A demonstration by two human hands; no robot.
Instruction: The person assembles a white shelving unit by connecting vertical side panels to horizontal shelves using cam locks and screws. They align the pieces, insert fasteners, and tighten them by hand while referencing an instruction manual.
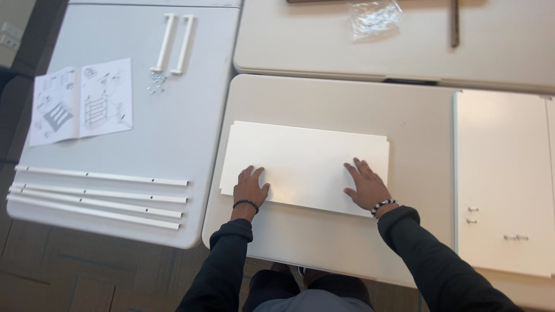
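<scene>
Left hand is laid flat, fingers spread, on the near left edge of a white panel. Right hand is laid flat the same way on the near right part. Nothing is gripped; both palms are pressed down, open. A dark bead bracelet is worn on the left wrist, a black-and-white one on the right.

The panel is lying flat on the middle beige table, slightly skewed, small notches seen at its far corners.

To the right, a larger white board with small metal fittings is placed flat. On the grey table to the left: four long white rails side by side, an open instruction booklet, two white handles, a small pile of screws. A clear bag of hardware is seen on the far table.
</scene>
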